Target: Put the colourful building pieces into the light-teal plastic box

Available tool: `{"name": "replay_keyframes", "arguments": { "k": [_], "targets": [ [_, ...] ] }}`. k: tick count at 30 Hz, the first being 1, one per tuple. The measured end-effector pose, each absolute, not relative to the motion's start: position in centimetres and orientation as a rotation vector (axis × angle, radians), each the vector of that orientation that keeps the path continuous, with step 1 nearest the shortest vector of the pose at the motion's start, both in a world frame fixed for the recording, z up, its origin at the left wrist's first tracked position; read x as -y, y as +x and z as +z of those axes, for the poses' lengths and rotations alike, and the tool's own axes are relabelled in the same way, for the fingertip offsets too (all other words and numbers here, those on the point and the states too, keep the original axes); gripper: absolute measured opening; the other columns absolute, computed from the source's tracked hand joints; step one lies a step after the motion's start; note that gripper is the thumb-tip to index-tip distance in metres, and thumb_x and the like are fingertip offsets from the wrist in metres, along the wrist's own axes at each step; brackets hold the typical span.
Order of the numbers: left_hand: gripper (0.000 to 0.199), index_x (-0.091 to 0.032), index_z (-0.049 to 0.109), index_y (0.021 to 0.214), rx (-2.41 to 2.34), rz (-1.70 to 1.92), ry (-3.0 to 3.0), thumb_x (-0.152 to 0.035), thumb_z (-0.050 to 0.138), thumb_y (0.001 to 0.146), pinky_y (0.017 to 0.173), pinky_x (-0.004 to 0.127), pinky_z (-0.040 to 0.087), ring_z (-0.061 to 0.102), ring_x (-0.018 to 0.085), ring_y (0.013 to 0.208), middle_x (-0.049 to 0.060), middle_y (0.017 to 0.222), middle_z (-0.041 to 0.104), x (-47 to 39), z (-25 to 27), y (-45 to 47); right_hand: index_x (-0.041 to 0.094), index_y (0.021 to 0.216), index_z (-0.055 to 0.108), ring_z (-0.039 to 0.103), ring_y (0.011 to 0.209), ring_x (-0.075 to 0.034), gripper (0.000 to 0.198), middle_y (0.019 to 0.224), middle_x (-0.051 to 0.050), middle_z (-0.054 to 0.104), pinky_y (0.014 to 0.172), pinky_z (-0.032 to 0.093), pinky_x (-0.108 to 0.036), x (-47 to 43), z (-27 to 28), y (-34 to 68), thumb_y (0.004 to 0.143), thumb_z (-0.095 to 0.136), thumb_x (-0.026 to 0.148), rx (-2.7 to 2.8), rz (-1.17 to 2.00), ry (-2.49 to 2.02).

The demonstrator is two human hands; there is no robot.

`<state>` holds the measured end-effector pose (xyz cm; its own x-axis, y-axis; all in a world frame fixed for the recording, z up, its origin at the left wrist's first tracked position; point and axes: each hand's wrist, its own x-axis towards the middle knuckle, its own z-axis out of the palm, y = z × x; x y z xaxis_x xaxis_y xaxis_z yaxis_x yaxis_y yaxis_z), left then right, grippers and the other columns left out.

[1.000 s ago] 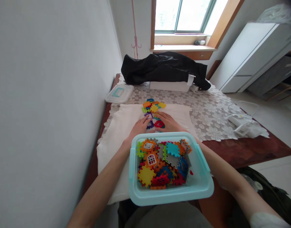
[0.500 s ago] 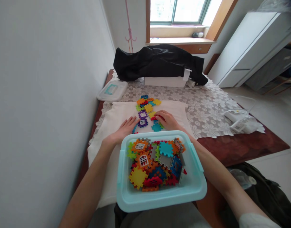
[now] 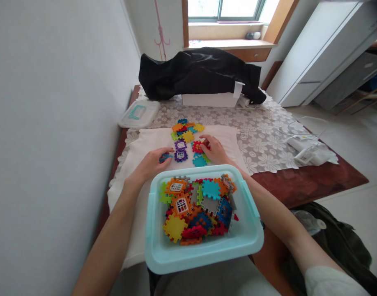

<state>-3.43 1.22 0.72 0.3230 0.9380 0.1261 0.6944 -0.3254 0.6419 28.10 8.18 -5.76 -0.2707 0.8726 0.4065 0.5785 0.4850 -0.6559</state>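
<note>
left hand: thumb and fingers closed around a blue piece, held low over the white cloth, just left of the purple pieces.
right hand: thumb on a red piece, index finger curved out beyond it; whether it is pinched or only touched, i cannot tell.
purple pieces: two, each with a pale window insert, lying one beyond the other between the hands, edges seemingly touching.
teal piece: on the cloth, on the near side of the red one, with a green piece beside it, partly under the fingers.
far cluster: yellow, orange, blue, red and green notched pieces, loosely overlapping past the purple pair.
tub: pale turquoise, close to the person, between the forearms, with many mixed pieces heaped inside, some bearing windows.
white cloth: spread over the tabletop, partly covering the patterned lace cover.
lid: clear with a turquoise handle, lying at the left by the wall.
black sheet: draped at the far end over a white box.
</note>
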Motion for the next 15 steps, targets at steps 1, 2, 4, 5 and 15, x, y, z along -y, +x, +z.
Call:
{"name": "replay_keyframes", "arguments": {
  "k": [1, 2, 4, 5, 15],
  "targets": [
    [0.044, -0.019, 0.081, 0.134, -1.454, 0.720, 2.099, -0.038, 0.060, 0.101, 0.116, 0.048, 0.063, 0.079, 0.032, 0.130, 0.013, 0.143, 0.081, -1.2, 0.7, -3.4, 0.023, 0.135, 0.072, 0.073, 0.105, -0.030, 0.033, 0.112, -0.011, 0.080, 0.105, 0.059, -0.049, -8.1, -5.7, 28.1, 0.105, 0.062, 0.031, 1.987, 0.462, -1.211],
    [0.042, -0.018, 0.082, 0.131, -1.470, 0.766, 2.089, -0.037, 0.059, 0.101, 0.113, 0.047, 0.064, 0.079, 0.032, 0.129, 0.014, 0.143, 0.081, -1.2, 0.6, -3.3, 0.022, 0.136, 0.071, 0.073, 0.116, -0.033, 0.034, 0.124, -0.014, 0.079, 0.110, 0.058, -0.052, -8.0, -5.6, 28.1, 0.106, 0.063, 0.034, 2.010, 0.431, -1.219],
    [0.038, -0.018, 0.083, 0.126, -1.485, 0.853, 2.083, -0.033, 0.058, 0.100, 0.108, 0.045, 0.066, 0.079, 0.032, 0.129, 0.014, 0.143, 0.081, -1.1, 0.6, -3.1, 0.022, 0.139, 0.070, 0.067, 0.137, -0.038, 0.038, 0.145, -0.017, 0.073, 0.120, 0.053, -0.058, -7.7, -5.4, 28.0, 0.106, 0.067, 0.042, 2.079, 0.408, -1.228],
    [0.036, -0.019, 0.083, 0.123, -1.485, 0.889, 2.085, -0.031, 0.058, 0.100, 0.106, 0.044, 0.067, 0.079, 0.031, 0.128, 0.014, 0.142, 0.081, -1.1, 0.6, -3.0, 0.023, 0.141, 0.068, 0.064, 0.143, -0.039, 0.042, 0.152, -0.017, 0.071, 0.123, 0.051, -0.060, -7.5, -5.2, 27.9, 0.106, 0.068, 0.046, 2.120, 0.414, -1.227],
    [0.027, -0.019, 0.084, 0.109, -1.599, 0.998, 2.019, -0.025, 0.062, 0.095, 0.106, 0.044, 0.067, 0.082, 0.028, 0.113, 0.013, 0.132, 0.084, -1.7, -0.2, -3.7, 0.021, 0.157, 0.063, 0.057, 0.154, -0.039, 0.061, 0.163, -0.018, 0.065, 0.134, 0.041, -0.060, -6.2, -3.8, 27.5, 0.107, 0.072, 0.053, 2.421, 0.352, -1.128]
  ]
}}
